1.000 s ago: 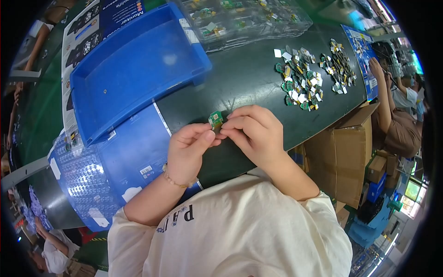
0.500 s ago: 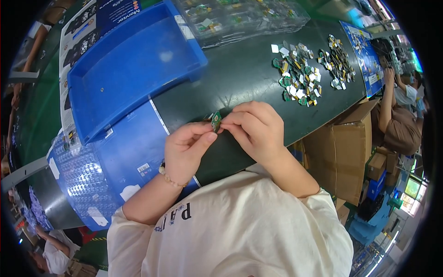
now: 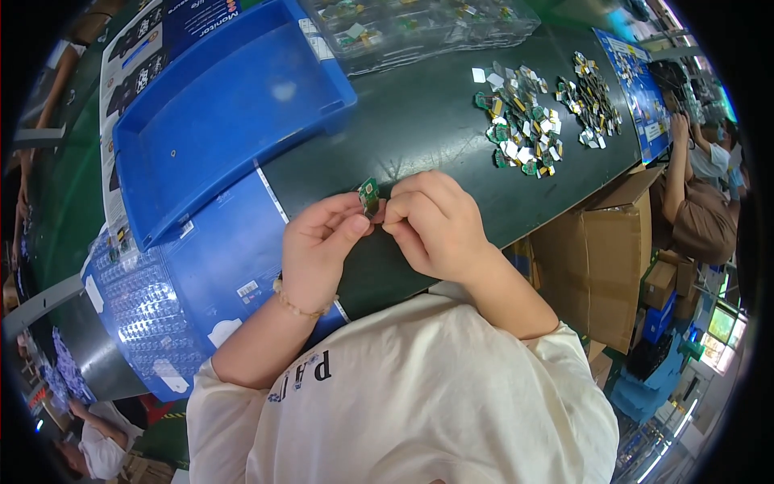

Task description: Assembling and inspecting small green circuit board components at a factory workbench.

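A dark green desk (image 3: pixel 419 117) carries the blue tray (image 3: pixel 226 129), the landmark here. A cardboard box (image 3: pixel 609 274) stands well to the tray's right. A blue printed sheet (image 3: pixel 222 258) lies partly under the tray's near side, and stacked clear trays (image 3: pixel 451 47) holding small parts sit just beside its far right end. Two heaps of small boards (image 3: pixel 524 125) are well apart to its right.

The left hand (image 3: pixel 318 242) and right hand (image 3: pixel 435 222) are near the tray's near right corner. Between them, just off that corner, is a green circuit board (image 3: pixel 369 196), pinched upright by the left fingers. The right fingers are bunched narrowly beside it; whether they grip its edge I cannot tell.

A loosened pinch could drop the board, and pressing unevenly might bend or scratch it.

Lettering marks the shirt (image 3: pixel 419 387), the blue sheet bears a barcode label (image 3: pixel 247 289), and the tray's right end has white labels (image 3: pixel 314 39), their print too small to read.
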Motion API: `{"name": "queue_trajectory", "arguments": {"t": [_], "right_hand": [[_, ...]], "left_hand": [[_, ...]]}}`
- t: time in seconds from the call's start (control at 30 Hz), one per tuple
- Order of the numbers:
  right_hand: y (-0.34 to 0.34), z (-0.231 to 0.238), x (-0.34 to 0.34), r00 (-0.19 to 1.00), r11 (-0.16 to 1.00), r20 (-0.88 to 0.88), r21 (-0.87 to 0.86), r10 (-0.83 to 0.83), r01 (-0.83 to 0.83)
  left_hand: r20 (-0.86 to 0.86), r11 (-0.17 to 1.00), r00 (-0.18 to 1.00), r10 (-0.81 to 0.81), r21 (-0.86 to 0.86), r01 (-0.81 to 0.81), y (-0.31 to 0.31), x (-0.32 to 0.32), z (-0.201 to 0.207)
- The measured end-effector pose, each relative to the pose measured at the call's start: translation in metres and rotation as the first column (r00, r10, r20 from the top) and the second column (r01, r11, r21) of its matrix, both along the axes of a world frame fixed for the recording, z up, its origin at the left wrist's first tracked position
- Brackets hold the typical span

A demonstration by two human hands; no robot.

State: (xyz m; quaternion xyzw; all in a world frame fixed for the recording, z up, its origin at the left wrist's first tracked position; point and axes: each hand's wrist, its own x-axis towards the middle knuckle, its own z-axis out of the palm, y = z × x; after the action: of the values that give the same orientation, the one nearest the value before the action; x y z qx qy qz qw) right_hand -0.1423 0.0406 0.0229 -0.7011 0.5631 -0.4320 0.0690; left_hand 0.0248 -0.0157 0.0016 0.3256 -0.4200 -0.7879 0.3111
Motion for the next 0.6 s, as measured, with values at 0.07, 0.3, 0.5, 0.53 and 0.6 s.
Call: {"name": "queue_trajectory", "arguments": {"t": [0.07, 0.3, 0.5, 0.53, 0.6], "right_hand": [[-0.002, 0.002, -0.002, 1.000, 1.000, 0.020, -0.022, 0.009, -0.008], [-0.043, -0.011, -0.047, 0.988, 0.980, -0.149, 0.191, -0.032, 0.061], [-0.057, -0.012, -0.040, 0.954, 0.959, -0.287, 0.235, -0.086, 0.157], [-0.058, -0.013, -0.038, 0.954, 0.960, -0.287, 0.233, -0.086, 0.157], [-0.058, -0.015, -0.032, 0.960, 0.940, -0.226, 0.259, -0.164, 0.222]], "left_hand": [[-0.028, 0.997, 0.998, 0.051, 0.062, -0.050, 0.000, -0.002, 0.001], [-0.110, 0.988, 0.982, 0.155, 0.027, -0.153, -0.001, -0.001, -0.002], [-0.071, 0.989, 0.987, 0.144, 0.050, -0.140, -0.001, 0.001, 0.000], [-0.069, 0.991, 0.989, 0.128, 0.060, -0.124, 0.000, 0.001, 0.000], [-0.067, 0.992, 0.992, 0.109, 0.068, -0.105, 0.000, 0.000, 0.001]]}}
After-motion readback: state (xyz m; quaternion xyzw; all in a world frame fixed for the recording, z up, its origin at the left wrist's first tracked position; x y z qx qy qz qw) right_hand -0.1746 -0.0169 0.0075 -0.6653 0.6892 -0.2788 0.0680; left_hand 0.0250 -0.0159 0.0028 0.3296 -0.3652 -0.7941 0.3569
